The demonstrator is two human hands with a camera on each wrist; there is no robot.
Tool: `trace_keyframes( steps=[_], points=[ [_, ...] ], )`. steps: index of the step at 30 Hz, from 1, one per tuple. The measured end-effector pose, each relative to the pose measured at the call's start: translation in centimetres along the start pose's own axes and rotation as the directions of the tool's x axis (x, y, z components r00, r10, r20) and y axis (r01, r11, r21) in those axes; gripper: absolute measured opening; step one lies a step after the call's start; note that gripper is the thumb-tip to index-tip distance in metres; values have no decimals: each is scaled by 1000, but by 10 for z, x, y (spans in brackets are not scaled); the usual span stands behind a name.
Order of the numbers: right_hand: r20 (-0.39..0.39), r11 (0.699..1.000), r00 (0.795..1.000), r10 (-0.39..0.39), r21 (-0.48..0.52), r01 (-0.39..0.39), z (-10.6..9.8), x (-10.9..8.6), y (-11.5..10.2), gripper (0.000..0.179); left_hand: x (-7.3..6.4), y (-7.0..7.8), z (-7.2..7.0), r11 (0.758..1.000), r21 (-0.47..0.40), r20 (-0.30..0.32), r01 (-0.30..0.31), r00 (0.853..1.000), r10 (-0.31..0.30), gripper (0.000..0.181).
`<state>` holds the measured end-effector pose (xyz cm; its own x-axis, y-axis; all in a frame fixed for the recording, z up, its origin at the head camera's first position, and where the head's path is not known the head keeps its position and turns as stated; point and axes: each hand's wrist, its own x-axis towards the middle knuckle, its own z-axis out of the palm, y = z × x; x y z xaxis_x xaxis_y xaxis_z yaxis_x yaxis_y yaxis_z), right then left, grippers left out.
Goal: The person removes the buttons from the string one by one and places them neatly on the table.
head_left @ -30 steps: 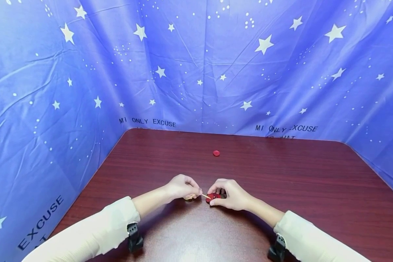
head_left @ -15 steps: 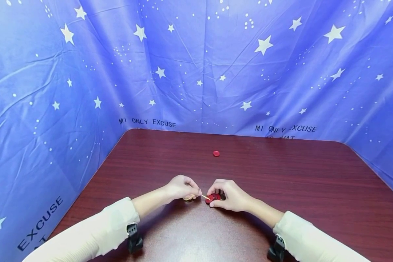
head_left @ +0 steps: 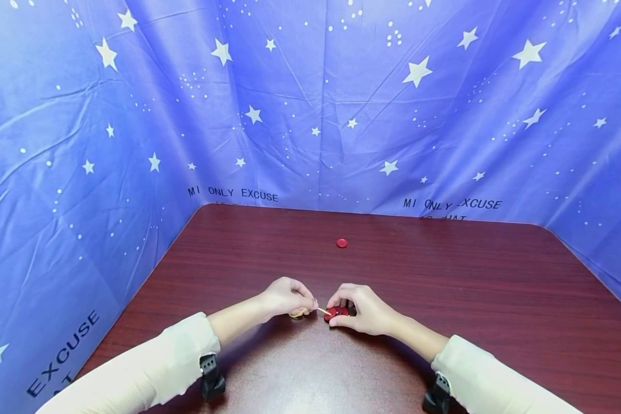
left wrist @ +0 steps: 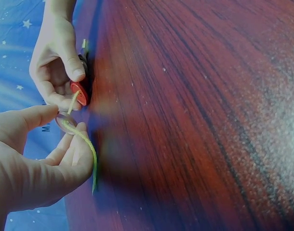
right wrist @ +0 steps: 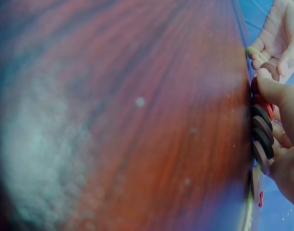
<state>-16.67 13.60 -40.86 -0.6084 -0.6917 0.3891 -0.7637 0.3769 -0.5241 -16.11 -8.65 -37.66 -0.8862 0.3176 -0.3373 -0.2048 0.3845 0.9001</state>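
Between thumb and fingers, my left hand [head_left: 288, 296] pinches a pale brownish button [left wrist: 66, 122]. A yellow cord [left wrist: 90, 144] runs through this button, its loose end hanging past the left fingers. My right hand [head_left: 366, 310], just to the right, grips a red button [left wrist: 79, 93] with thumb and fingers; the cord stretches from its face to the left hand's button. Behind that red one, several red, black and brown buttons [right wrist: 262, 129] line up along the cord under the right palm. A short gap separates the two hands, low over the table.
A single red button [head_left: 342, 243] lies on the dark red wooden table [head_left: 445, 270], beyond the hands. Blue curtains [head_left: 310, 103] with white stars surround the table's back and sides. A black wrist camera [head_left: 212, 376] sits on each sleeve.
Both hands stay nearly in place, holding the same buttons. The right hand and its red button have shifted very slightly toward the left hand and nearer the person.
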Motion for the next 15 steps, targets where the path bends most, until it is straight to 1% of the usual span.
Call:
trace_keyframes(
  steps=[7,15],
  points=[
    [2,1000,1000,5,-14,-5,0,0,0,22,1,-2,0,1000,4,2,-4,1000,4,15],
    [-4,1000,1000,14,11,-14,-1,-1,-1,24,1,-1,-2,1000,15,-13,-6,1000,7,14]
  ],
)
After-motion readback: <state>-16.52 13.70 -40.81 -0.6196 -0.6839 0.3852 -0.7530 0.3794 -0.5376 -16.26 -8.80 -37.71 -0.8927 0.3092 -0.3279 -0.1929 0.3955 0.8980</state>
